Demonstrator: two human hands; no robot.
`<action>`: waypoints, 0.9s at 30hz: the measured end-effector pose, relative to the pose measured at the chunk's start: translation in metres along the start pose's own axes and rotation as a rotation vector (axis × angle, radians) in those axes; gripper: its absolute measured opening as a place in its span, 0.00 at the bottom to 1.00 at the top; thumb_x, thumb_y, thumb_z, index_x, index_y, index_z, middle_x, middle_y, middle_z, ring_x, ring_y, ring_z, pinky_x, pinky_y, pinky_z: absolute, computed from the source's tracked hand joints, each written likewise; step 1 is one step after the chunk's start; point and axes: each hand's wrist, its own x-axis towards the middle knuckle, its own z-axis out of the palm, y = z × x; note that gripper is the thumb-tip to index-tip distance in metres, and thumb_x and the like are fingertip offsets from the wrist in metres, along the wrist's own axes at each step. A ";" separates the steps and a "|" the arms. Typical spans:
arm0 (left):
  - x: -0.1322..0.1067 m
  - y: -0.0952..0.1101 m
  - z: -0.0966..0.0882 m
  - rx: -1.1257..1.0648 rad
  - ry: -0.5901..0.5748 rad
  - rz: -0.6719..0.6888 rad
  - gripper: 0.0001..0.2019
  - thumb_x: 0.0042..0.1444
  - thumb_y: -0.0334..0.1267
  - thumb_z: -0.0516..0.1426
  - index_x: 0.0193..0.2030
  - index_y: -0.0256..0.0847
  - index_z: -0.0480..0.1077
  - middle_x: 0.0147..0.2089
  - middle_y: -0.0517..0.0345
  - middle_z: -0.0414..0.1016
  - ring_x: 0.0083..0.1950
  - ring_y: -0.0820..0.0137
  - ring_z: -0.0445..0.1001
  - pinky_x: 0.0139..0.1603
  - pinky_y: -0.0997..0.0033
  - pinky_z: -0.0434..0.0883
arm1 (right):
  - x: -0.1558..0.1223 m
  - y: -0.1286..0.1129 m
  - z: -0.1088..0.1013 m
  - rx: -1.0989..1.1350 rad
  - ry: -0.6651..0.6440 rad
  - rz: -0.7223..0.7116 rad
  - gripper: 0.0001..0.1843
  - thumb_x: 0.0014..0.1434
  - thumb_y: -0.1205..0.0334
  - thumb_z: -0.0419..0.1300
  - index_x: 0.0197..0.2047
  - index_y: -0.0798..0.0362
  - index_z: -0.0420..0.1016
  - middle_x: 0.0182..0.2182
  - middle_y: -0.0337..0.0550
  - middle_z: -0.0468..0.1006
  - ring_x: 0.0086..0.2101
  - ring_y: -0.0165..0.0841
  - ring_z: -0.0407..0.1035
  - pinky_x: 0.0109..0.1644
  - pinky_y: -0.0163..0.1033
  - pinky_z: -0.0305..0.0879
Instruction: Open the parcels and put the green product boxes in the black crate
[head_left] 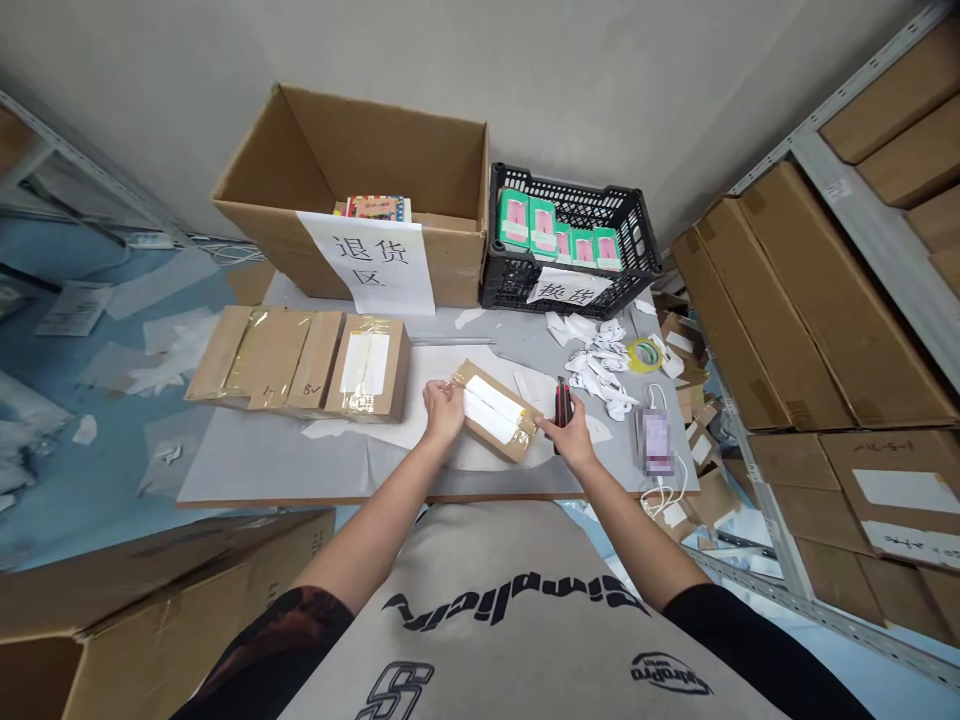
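The grey table (255,460) carries an open carton (457,270) along its far edge, left of centre. Right of that, also at the far edge, stands a black crate (504,282) holding green packs (543,225). A row of taped boxes (285,365) sits toward the left edge. Crumpled paper (604,375) lies near the right edge. The small box (493,408), white-labelled, is at the middle of the table, toward the near edge. The left hand (444,408) grasps its left end; the right hand (571,435) grips a cutter (562,402) while its fingertips touch the box's right end. A phone (658,440) lies by the near right corner, and a tape roll (633,356) beside the crumpled paper.
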 end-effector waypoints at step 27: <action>-0.043 0.059 0.011 0.798 -0.712 0.904 0.27 0.41 0.47 0.68 0.50 0.50 0.72 0.51 0.49 0.68 0.52 0.52 0.64 0.50 0.53 0.64 | -0.026 0.044 -0.061 0.255 -0.515 0.070 0.32 0.60 0.46 0.60 0.65 0.46 0.66 0.32 0.38 0.77 0.21 0.26 0.69 0.23 0.32 0.64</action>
